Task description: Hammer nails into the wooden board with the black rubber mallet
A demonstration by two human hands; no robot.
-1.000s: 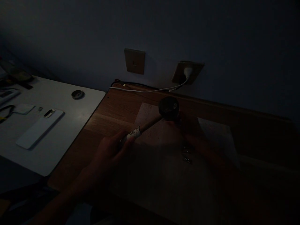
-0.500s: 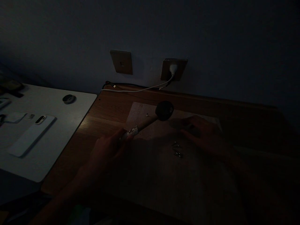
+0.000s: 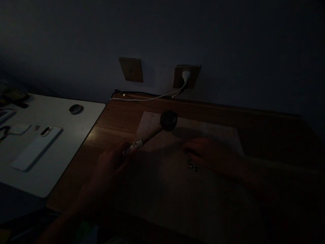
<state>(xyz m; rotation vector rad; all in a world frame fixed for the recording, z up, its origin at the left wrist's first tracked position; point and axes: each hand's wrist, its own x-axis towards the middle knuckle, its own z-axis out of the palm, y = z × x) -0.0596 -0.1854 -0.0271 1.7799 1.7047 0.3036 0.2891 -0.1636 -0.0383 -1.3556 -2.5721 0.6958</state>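
Observation:
The scene is very dark. My left hand (image 3: 111,166) is closed round the pale wooden handle of a mallet (image 3: 152,132) whose round black head is raised just above a light sheet (image 3: 157,149) lying on the wooden table (image 3: 114,125). My right hand (image 3: 205,154) rests on the sheet to the right of the mallet head, fingers curled down over some small shiny metal pieces (image 3: 192,165). Whether those fingers pinch one of the pieces is hidden by the dark.
A white desk (image 3: 83,125) adjoins on the left, carrying a white phone (image 3: 37,147), a round dark disc (image 3: 76,108) and other small items. On the wall are a switch plate (image 3: 131,69) and a socket with a white plug (image 3: 186,76); its cable runs along the table's back edge.
My right hand has moved back from beside the mallet head to the metal pieces. The mallet head has shifted left. The camera has swung slightly.

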